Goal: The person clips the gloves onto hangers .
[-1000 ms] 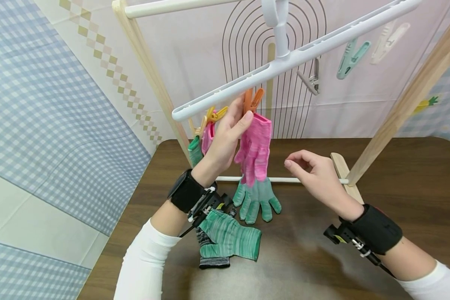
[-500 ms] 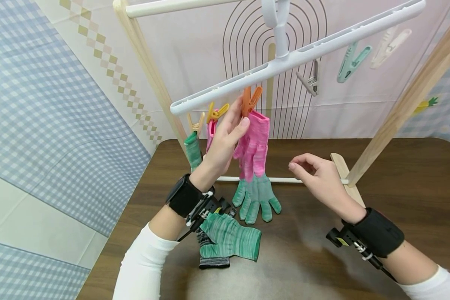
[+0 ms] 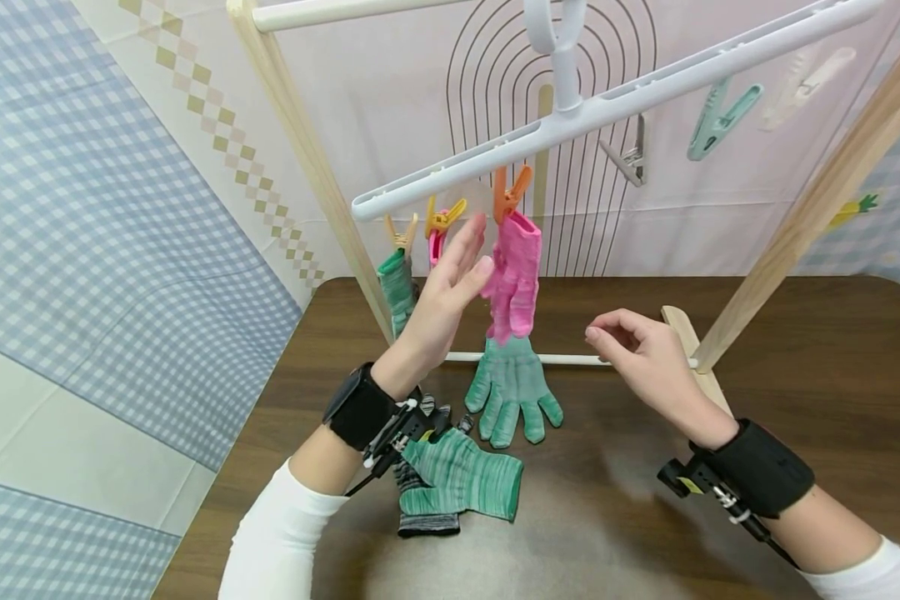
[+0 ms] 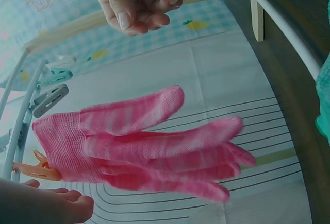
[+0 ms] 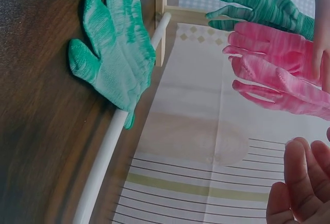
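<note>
My left hand [image 3: 446, 304] is beside a pink glove [image 3: 517, 275], fingers extended and holding nothing. An orange clothespin [image 3: 510, 196] clips that glove's cuff under the white hanger [image 3: 465, 171]. Left of it hang another pink glove [image 3: 436, 247], on a yellow clothespin [image 3: 442, 219], and a green glove [image 3: 397, 287], on a beige clothespin [image 3: 401, 235]. My hand partly hides the second pink glove. My right hand [image 3: 637, 354] hovers over the table's right side, fingers loosely curled around nothing. In the left wrist view, the nearer pink glove [image 4: 154, 147] dangles between both hands.
A green glove [image 3: 513, 392] lies flat by the rack's white lower rod [image 3: 570, 360]. Nearer, another green glove [image 3: 465, 475] overlaps a black-and-grey one [image 3: 427, 525]. Grey [image 3: 632, 154], mint [image 3: 720, 121] and white [image 3: 806, 87] clothespins hang to the right. Wooden posts [image 3: 810, 200] flank the hanger.
My left hand has drawn away from the orange clothespin and pink glove, moving slightly down and left. The hanger and its gloves have swung a little. My right hand has shifted slightly rightward.
</note>
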Available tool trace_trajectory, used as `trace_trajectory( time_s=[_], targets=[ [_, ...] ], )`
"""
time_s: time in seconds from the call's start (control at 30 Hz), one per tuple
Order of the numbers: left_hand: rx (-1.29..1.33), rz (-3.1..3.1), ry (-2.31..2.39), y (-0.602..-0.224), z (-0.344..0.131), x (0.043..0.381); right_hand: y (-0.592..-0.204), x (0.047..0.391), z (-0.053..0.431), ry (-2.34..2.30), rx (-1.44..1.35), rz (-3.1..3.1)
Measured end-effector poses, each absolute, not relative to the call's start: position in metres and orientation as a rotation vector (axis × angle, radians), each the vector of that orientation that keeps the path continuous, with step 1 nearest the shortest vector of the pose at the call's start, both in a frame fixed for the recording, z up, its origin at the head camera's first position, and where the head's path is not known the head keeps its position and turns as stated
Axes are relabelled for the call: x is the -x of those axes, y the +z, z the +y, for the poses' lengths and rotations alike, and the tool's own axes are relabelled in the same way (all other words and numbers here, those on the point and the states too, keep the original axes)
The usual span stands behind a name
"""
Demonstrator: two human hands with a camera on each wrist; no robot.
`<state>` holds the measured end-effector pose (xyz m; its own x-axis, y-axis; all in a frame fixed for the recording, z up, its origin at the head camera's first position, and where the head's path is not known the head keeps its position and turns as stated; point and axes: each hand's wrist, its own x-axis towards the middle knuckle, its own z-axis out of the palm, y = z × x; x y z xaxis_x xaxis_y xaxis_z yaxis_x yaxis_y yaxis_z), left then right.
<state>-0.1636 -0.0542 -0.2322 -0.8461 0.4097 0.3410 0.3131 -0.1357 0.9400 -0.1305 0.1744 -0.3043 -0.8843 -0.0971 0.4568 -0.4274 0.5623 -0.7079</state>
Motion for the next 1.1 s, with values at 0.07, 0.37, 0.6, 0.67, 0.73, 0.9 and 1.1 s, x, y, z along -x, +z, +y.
trace_trajectory(
  time_s=[0.07,0.37,0.6,0.67,0.73,0.9,1.1],
  targets=[
    [-0.847,2.029,2.14,-0.235,-0.056,0.162,-0.305,0.131,0.175,1.249,-0.425,-2.432],
    [-0.812,2.03,2.075,-0.256,-0.066,0.153,-0.308,0.131,0.181,1.262,-0.429,-2.432],
    [-0.811,2.042,2.007,-0.269,-0.073,0.142,-0.307,0.132,0.185,1.267,-0.432,-2.435],
    [-0.815,2.052,1.989,-0.273,-0.076,0.139,-0.306,0.131,0.186,1.252,-0.424,-2.44],
    [-0.824,2.06,1.968,-0.276,-0.079,0.136,-0.306,0.131,0.187,1.234,-0.412,-2.443],
    [-0.835,2.116,1.87,-0.287,-0.086,0.127,-0.306,0.13,0.189,1.207,-0.394,-2.446],
    [-0.841,2.153,1.797,-0.299,-0.092,0.12,-0.305,0.129,0.19,1.188,-0.384,-2.45]
  ],
)
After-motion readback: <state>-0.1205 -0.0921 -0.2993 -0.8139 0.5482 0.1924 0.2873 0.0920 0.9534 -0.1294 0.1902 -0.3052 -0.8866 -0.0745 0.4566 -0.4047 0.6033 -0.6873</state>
